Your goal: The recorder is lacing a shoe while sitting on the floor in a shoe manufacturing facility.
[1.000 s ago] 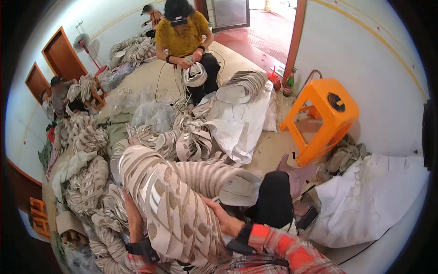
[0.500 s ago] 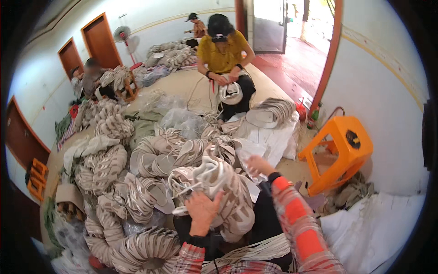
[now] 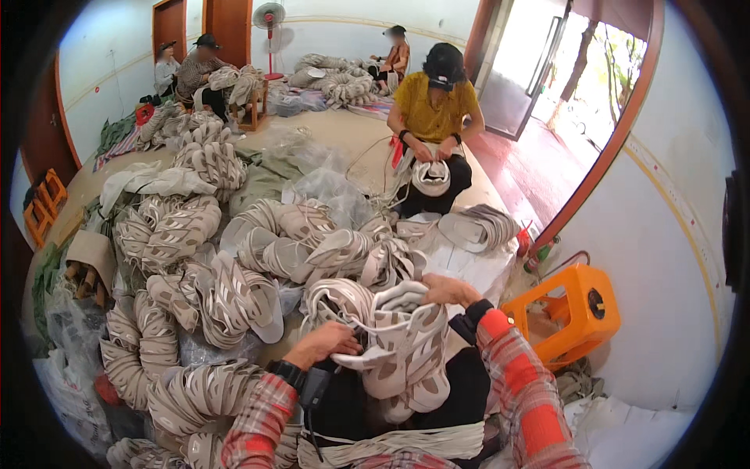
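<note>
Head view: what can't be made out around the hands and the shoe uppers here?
All in the head view:
Left hand: whether it grips or only touches; its fingertips are lost against the lap's shoe uppers.
Lower insides of those uppers: hidden by their own walls.
Dark round thing on the orange stool: too small to identify.
White sheeting at lower right: cut off by the lower edge.
</note>
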Action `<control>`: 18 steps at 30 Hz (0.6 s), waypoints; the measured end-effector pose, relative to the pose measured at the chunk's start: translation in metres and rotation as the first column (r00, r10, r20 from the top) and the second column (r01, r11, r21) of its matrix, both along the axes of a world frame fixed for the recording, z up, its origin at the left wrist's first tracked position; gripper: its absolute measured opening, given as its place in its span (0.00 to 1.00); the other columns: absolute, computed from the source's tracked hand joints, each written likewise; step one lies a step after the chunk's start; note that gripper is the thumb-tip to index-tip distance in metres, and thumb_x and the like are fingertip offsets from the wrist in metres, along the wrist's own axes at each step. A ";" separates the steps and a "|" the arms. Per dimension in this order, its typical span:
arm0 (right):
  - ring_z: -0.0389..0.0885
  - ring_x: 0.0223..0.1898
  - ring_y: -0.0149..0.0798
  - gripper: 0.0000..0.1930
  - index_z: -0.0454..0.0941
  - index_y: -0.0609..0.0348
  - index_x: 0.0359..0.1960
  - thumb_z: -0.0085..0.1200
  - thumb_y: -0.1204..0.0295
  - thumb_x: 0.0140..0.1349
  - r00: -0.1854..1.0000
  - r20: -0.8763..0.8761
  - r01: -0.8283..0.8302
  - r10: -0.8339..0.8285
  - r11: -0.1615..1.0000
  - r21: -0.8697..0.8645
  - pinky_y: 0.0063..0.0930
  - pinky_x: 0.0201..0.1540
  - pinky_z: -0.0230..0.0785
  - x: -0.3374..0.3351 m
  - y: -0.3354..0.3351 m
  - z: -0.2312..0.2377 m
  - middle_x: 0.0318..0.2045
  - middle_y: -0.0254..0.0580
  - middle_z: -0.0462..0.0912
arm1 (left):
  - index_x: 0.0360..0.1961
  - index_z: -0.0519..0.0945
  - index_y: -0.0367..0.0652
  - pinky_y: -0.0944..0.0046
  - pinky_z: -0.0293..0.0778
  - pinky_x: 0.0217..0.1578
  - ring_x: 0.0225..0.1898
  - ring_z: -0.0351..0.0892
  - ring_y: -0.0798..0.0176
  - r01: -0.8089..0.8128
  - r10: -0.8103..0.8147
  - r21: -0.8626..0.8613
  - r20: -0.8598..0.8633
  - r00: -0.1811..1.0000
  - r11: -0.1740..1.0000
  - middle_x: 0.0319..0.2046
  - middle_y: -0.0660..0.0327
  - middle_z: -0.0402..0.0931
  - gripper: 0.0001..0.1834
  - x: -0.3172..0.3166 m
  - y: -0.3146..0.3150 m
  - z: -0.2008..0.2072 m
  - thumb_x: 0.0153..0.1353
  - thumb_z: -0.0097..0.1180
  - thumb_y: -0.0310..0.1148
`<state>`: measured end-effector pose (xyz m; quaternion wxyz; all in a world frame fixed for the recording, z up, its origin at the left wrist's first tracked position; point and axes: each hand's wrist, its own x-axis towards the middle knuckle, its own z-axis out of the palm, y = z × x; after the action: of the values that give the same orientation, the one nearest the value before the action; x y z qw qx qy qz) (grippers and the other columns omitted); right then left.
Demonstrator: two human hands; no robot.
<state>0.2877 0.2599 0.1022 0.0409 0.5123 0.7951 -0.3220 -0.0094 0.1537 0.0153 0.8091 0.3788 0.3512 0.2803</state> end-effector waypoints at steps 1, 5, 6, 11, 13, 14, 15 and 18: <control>0.77 0.39 0.38 0.24 0.74 0.65 0.46 0.56 0.66 0.44 0.998 -0.036 -0.057 0.056 0.998 -0.012 0.28 0.43 0.68 -0.001 -0.001 0.004 0.37 0.45 0.80 | 0.39 0.75 0.36 0.63 0.76 0.35 0.32 0.79 0.60 -0.058 0.063 -0.124 0.035 0.997 0.991 0.33 0.55 0.78 0.10 0.012 0.005 -0.010 0.62 0.47 0.30; 0.77 0.39 0.38 0.25 0.73 0.64 0.48 0.55 0.70 0.44 0.993 -0.091 -0.083 0.074 0.991 -0.104 0.27 0.43 0.68 0.003 -0.021 0.003 0.38 0.45 0.80 | 0.45 0.75 0.40 0.67 0.65 0.47 0.44 0.72 0.66 -0.283 0.391 -0.376 0.251 0.886 0.882 0.39 0.63 0.75 0.12 0.051 -0.008 -0.028 0.59 0.48 0.27; 0.77 0.39 0.38 0.26 0.72 0.64 0.49 0.55 0.72 0.43 0.993 -0.103 -0.065 0.051 0.988 -0.139 0.27 0.44 0.68 0.009 -0.024 0.004 0.39 0.45 0.80 | 0.46 0.74 0.40 0.68 0.64 0.47 0.46 0.71 0.67 -0.346 0.452 -0.349 0.293 0.842 0.871 0.41 0.64 0.75 0.14 0.057 -0.019 -0.010 0.59 0.48 0.26; 0.76 0.42 0.41 0.26 0.69 0.64 0.51 0.52 0.75 0.45 0.954 -0.142 -0.289 0.263 0.934 -0.210 0.30 0.46 0.67 -0.032 -0.047 -0.005 0.41 0.49 0.79 | 0.55 0.70 0.36 0.69 0.67 0.50 0.47 0.72 0.67 -0.484 0.485 -0.135 0.477 0.733 0.864 0.46 0.61 0.73 0.20 0.067 -0.027 0.011 0.60 0.46 0.21; 0.77 0.40 0.42 0.27 0.70 0.63 0.51 0.50 0.77 0.43 0.921 -0.227 -0.347 0.318 0.933 -0.099 0.32 0.46 0.67 -0.023 -0.056 -0.034 0.39 0.51 0.79 | 0.51 0.73 0.35 0.70 0.69 0.46 0.43 0.74 0.69 -0.392 0.345 0.095 0.319 0.883 0.915 0.44 0.62 0.75 0.17 0.075 -0.003 0.019 0.60 0.49 0.23; 0.77 0.40 0.42 0.27 0.70 0.63 0.51 0.50 0.77 0.43 0.919 -0.235 -0.347 0.315 0.932 -0.108 0.32 0.46 0.67 -0.025 -0.056 -0.034 0.39 0.51 0.79 | 0.48 0.76 0.34 0.72 0.71 0.42 0.40 0.75 0.70 -0.252 0.230 0.301 0.107 0.967 0.920 0.41 0.63 0.77 0.15 0.070 0.005 0.023 0.60 0.51 0.25; 0.77 0.39 0.42 0.27 0.70 0.61 0.51 0.50 0.78 0.43 0.915 -0.248 -0.337 0.320 0.941 -0.031 0.32 0.45 0.67 -0.024 -0.054 -0.032 0.39 0.50 0.80 | 0.44 0.78 0.34 0.72 0.70 0.39 0.36 0.74 0.72 -0.173 0.195 0.379 -0.020 0.981 0.909 0.37 0.64 0.78 0.13 0.067 0.019 0.029 0.59 0.53 0.27; 0.78 0.41 0.47 0.26 0.71 0.62 0.51 0.45 0.79 0.44 0.926 -0.328 -0.223 0.186 0.972 -0.078 0.34 0.44 0.68 -0.037 -0.056 -0.012 0.38 0.56 0.79 | 0.34 0.82 0.37 0.72 0.69 0.31 0.28 0.73 0.76 0.081 0.238 0.618 -0.417 0.877 0.782 0.25 0.70 0.79 0.10 0.060 0.039 0.032 0.58 0.52 0.32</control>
<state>0.2512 0.2038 0.0904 -0.0256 0.3646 0.8207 -0.4391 0.0501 0.1932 0.0476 0.5161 0.6633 0.4425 0.3130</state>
